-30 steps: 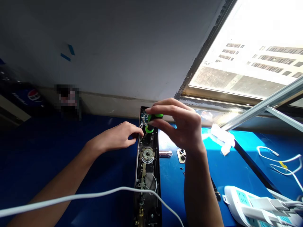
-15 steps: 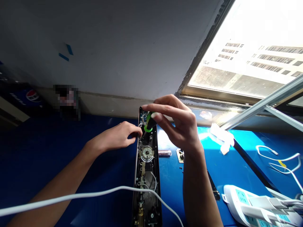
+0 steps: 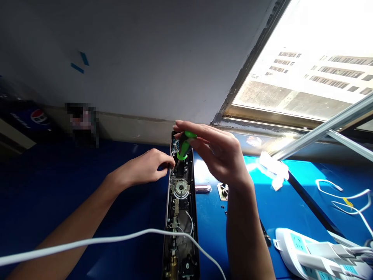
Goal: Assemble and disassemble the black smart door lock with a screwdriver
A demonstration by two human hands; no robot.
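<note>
A long black door-lock housing [image 3: 181, 210] lies open, its metal works, wires and small circuit board exposed. My right hand [image 3: 221, 149] has a green-and-black screwdriver [image 3: 184, 146] between thumb and fingers. The fingers stretch along the handle, and the tool leans with its shaft pointing down into the upper part of the housing. Whether the tip sits in a screw I cannot tell. My left hand [image 3: 150, 166] is closed in a pinch at the housing's left edge, close to the screwdriver shaft. What its fingertips hold is hidden.
A white cable [image 3: 116, 239] crosses low in front, over the housing. Right of it on the blue table [image 3: 208, 229] lie small dark screws [image 3: 223, 207], a square metal part [image 3: 223, 191] and a wrapped roll [image 3: 203, 189]. A white power strip [image 3: 287, 243] stands at lower right.
My right hand has turned about the screwdriver; its fingers are straighter and the handle's green end now shows. The left hand stays at the same spot.
</note>
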